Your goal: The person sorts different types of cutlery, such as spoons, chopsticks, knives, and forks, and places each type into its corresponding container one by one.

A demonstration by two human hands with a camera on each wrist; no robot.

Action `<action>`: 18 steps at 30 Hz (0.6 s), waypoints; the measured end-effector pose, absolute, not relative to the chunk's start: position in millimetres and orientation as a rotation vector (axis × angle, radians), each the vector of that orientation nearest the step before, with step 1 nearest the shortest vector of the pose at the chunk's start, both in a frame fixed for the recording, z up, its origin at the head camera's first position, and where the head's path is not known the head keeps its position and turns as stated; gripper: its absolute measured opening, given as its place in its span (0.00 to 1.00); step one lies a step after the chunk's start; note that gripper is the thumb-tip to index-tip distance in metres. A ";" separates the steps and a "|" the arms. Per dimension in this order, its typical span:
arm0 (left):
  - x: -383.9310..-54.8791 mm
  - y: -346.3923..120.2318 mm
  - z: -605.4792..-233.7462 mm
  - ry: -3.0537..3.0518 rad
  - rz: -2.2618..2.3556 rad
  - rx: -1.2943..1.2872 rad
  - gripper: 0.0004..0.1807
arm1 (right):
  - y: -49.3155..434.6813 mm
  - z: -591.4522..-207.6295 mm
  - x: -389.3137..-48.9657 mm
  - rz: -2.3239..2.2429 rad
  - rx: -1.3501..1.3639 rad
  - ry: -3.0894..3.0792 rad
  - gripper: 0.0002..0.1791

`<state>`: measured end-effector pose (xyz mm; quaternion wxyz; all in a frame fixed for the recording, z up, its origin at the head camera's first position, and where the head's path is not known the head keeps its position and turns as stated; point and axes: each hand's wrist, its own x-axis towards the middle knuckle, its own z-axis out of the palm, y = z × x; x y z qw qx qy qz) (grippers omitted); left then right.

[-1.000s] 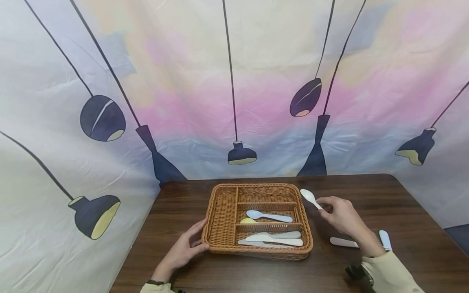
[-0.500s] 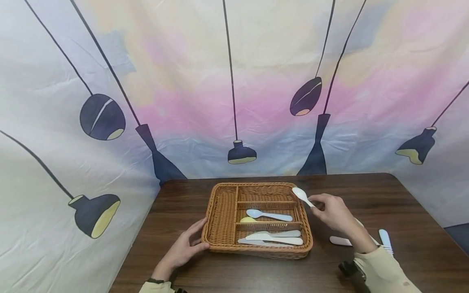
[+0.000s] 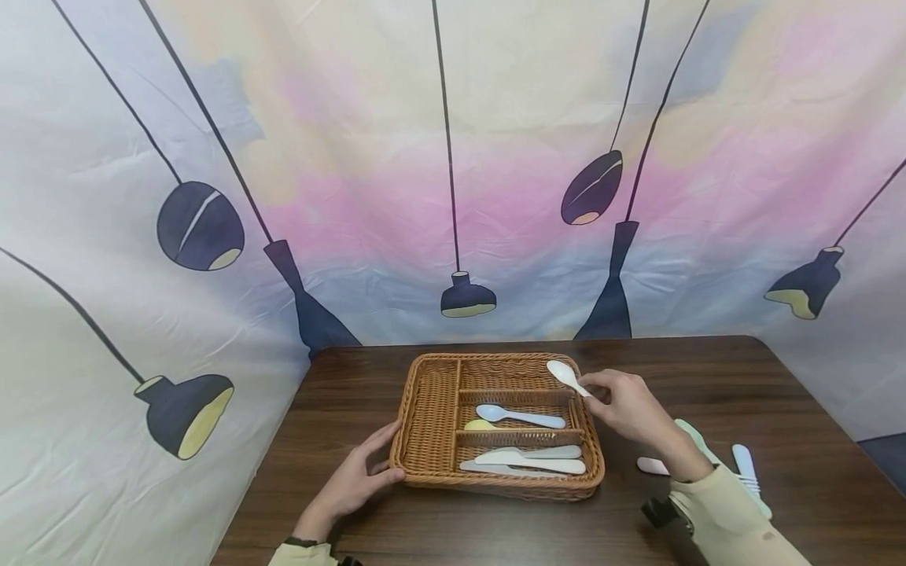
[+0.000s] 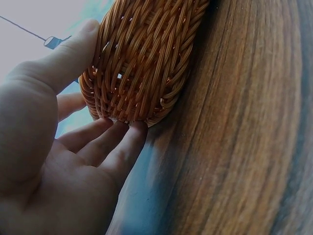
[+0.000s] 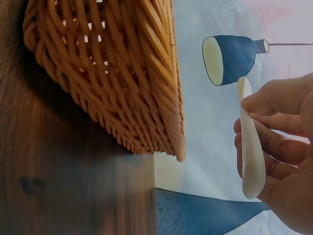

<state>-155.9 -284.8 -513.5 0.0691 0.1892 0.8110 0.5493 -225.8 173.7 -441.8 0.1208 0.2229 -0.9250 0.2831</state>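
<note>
My right hand (image 3: pixel 626 405) pinches a white spoon (image 3: pixel 563 373) between thumb and fingers. The spoon's bowl points left, over the back right compartment of a wicker cutlery basket (image 3: pixel 428 481). At the basket's front left corner, my left hand (image 3: pixel 357 479) holds the side, thumb and fingertips against the weave, as the left wrist view shows. A light blue spoon (image 3: pixel 524 417) and a partly hidden yellow spoon (image 3: pixel 480 425) lie in the middle right compartment. Several pale knives (image 3: pixel 545 462) lie in the front one. In the right wrist view the white spoon (image 5: pixel 252 152) is beside the basket's rim.
On the table (image 3: pixel 538 534), right of the basket, lie a light blue fork (image 3: pixel 745 462), a pale green utensil (image 3: pixel 690 434) and a pinkish handle (image 3: pixel 651 466), partly behind the right forearm. A curtain (image 3: pixel 354 157) printed with lamps hangs behind the table.
My right hand has moved left with the white spoon, bringing its bowl from outside the basket's right rim to over the back compartment. The left hand and basket have stayed put.
</note>
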 end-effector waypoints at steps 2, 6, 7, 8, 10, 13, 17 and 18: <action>-155.9 -284.8 -513.9 2.440 1.652 0.571 0.44 | 171.4 -440.8 -226.2 0.820 0.667 -2.701 0.13; -155.9 -284.3 -513.9 2.436 1.661 0.567 0.43 | 166.9 -439.2 -227.8 0.830 0.680 -2.709 0.14; -156.0 -284.2 -513.8 2.437 1.660 0.568 0.43 | 165.6 -439.0 -228.1 0.835 0.680 -2.709 0.14; -156.0 -284.2 -513.7 2.435 1.662 0.569 0.43 | 164.3 -438.8 -228.5 0.837 0.681 -2.709 0.13; -156.0 -284.5 -513.6 2.438 1.658 0.569 0.43 | 161.5 -438.4 -229.2 0.836 0.685 -2.709 0.13; -155.8 -284.9 -513.6 2.443 1.653 0.561 0.44 | 157.8 -437.3 -230.1 0.825 0.702 -2.699 0.13; -155.5 -284.9 -513.7 2.447 1.652 0.552 0.43 | 153.2 -435.6 -230.5 0.843 0.735 -2.692 0.14; -155.4 -284.9 -513.8 2.446 1.652 0.553 0.43 | 152.1 -435.2 -230.4 0.848 0.742 -2.692 0.14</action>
